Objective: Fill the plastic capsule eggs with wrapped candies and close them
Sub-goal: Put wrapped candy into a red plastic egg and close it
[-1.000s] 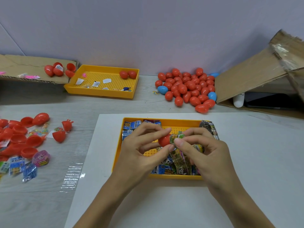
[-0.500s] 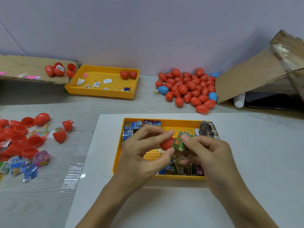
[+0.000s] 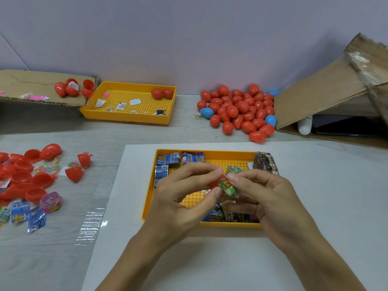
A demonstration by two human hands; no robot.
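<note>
Left hand (image 3: 184, 192) pinched red egg half (image 3: 216, 182) over yellow candy tray (image 3: 210, 224), steadying it; right hand (image 3: 264, 192) fingers clamped green wrapped candy (image 3: 228, 185), feeding it in (strays drop into tray).

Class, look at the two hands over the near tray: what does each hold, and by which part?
The left hand pinches a red egg half by its sides. The right hand pinches a green wrapped candy by its upper edge.
</note>
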